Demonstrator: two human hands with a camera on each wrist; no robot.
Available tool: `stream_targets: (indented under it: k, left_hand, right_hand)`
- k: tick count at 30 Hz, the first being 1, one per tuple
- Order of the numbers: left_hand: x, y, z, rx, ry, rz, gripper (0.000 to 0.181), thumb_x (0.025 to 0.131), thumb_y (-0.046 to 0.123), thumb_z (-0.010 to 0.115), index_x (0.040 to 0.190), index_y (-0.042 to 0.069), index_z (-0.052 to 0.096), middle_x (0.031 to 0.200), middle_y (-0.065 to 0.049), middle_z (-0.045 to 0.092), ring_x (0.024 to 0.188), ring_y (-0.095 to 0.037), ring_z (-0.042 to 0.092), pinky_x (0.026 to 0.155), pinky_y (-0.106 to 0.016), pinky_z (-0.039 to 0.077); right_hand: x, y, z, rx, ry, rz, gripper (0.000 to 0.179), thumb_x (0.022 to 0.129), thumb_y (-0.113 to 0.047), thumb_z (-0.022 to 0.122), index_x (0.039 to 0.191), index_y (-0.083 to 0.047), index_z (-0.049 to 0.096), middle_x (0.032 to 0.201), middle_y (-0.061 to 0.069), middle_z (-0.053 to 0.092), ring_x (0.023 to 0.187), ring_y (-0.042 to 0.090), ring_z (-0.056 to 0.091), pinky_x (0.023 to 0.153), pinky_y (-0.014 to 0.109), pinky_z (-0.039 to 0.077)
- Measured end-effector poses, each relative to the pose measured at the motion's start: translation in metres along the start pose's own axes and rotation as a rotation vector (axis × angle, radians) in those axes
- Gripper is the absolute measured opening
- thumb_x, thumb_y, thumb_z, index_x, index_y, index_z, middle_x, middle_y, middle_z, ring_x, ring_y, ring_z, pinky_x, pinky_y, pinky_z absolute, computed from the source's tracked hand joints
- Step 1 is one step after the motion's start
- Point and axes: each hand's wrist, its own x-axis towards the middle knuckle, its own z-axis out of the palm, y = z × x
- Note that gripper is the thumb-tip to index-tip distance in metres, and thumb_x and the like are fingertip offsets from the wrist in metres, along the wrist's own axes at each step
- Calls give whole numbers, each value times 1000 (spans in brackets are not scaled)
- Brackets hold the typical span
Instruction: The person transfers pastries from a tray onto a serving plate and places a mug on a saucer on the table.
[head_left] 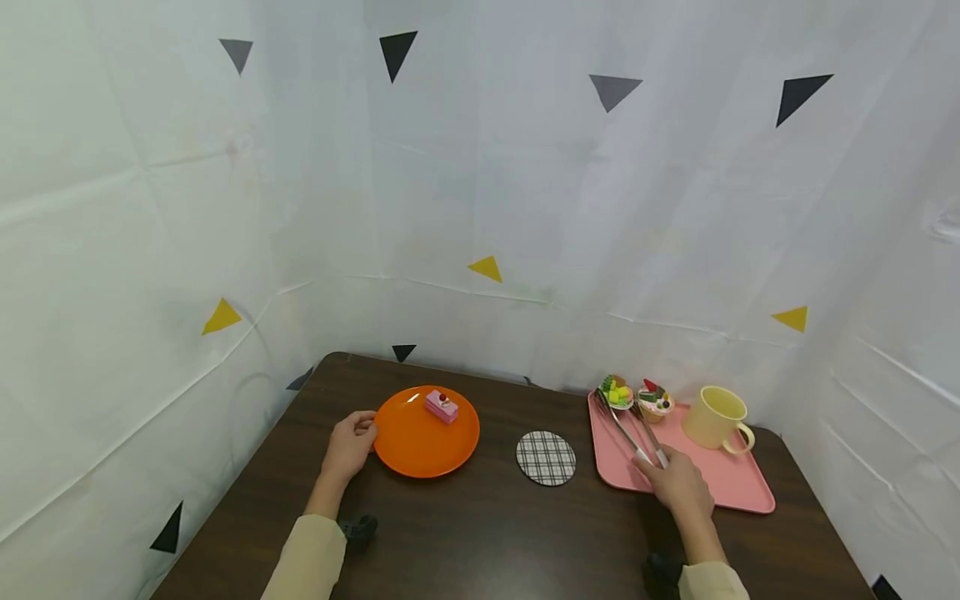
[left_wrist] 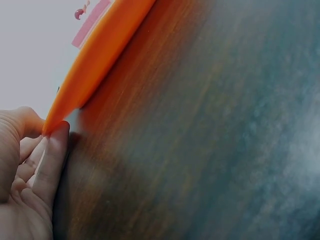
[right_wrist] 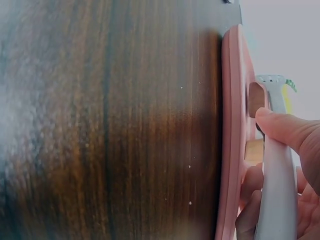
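My left hand (head_left: 348,450) pinches the left rim of an orange plate (head_left: 420,450) between thumb and fingers. On the plate lies a small pink cake slice (head_left: 442,407) with a red berry on top. Over a pink tray (head_left: 727,475), my right hand (head_left: 682,483) holds metal tongs (right_wrist: 280,190) with pale grips, thumb on one arm. The spread tong tips reach the back left of the tray, beside a tart with green and yellow fruit (head_left: 618,392). A second tart with a red piece and cream (head_left: 656,402) stands just right of the tips.
A yellow mug (head_left: 708,417) stands on the tray's right part, handle toward the right. Between plate and tray lies a round checked coaster (head_left: 546,458). The dark wooden table (head_left: 480,533) is bordered by white curtains (head_left: 525,192) at the back and sides.
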Motion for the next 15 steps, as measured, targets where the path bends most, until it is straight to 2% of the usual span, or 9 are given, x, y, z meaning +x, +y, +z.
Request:
stream_targets:
  k: [7,15]
  left_hand:
    - [-1,0,-1,-5,-5,0,40,110,18,58,147,2,60,133,-20,66,106,-24,68,86,-33,62]
    - [-1,0,1,1,10,-13,38,109,18,59,144,2,62,130,-19,67,105,-24,69,84,-32,63]
  right_hand:
    - [-4,1,-1,12,5,3,70,99,-58,71,145,-7,57,89,11,56,84,29,56,67,39,38]
    - [-12,-2,-2,18,19,-19,65,98,-59,72,138,-10,60,88,9,59,78,26,56,64,38,38]
